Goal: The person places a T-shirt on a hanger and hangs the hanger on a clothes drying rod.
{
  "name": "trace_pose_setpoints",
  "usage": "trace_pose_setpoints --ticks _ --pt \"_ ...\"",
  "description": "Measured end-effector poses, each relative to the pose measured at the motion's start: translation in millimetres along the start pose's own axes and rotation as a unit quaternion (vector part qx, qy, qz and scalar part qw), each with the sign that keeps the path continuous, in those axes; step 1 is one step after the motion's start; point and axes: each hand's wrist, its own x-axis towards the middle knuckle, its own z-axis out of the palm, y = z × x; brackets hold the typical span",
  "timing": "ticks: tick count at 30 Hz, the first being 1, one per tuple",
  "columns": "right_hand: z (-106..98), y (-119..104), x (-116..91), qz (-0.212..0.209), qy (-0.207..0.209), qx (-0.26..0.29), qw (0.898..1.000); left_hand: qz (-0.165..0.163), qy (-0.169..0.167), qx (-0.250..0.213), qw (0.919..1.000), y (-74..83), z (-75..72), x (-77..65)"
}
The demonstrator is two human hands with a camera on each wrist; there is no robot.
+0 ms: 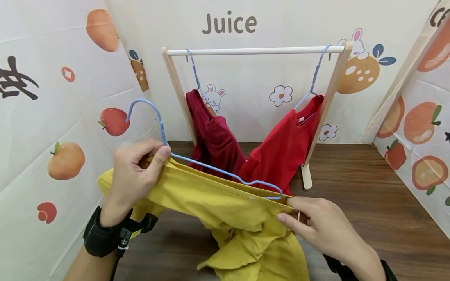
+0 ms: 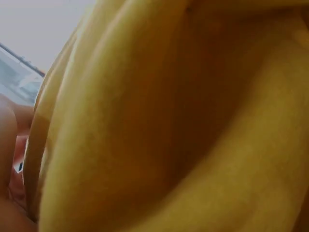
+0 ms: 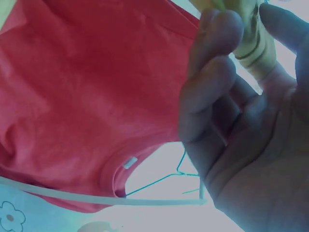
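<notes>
A blue wire hanger [image 1: 160, 121] lies partly inside the neckline of a yellow shirt [image 1: 211, 203]. My left hand [image 1: 138, 168] grips the shirt's neckline together with the hanger, just below the hook. The hanger's far end shows in the opening, close to my right hand [image 1: 320, 224], which pinches the neckline edge between thumb and fingers. Below the two hands the shirt hangs in loose folds. Yellow cloth fills most of the left wrist view. In the right wrist view, my fingers [image 3: 212, 82] curl at the cloth's edge.
Behind stands a wooden rack with a white bar [image 1: 256, 51]. From it hang a dark red shirt [image 1: 218, 136] at left and a bright red shirt [image 1: 277, 144] at right, both on blue hangers. Fruit-printed cloth walls [image 1: 88, 86] surround the brown wooden table [image 1: 351, 183].
</notes>
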Motion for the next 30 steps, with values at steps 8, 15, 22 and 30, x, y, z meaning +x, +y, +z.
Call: trace_pose_setpoints --ticks 8,15,22,30 --pt "-21 1 -2 -0.067 0.003 0.141 0.988 0.027 -0.062 -0.016 0.9976 4.2 8.8 -9.5" --pt "-16 -10 13 -0.127 0.019 0.175 0.976 0.023 -0.104 -0.05 0.993 15.4 30.1 -18.3" --pt "-6 -23 26 -0.116 0.006 0.153 0.981 0.021 -0.141 -0.077 0.9868 28.4 50.9 -24.4" --pt "4 -32 38 -0.103 -0.016 0.137 0.985 0.042 -0.18 -0.09 0.9787 36.3 65.4 -29.0"
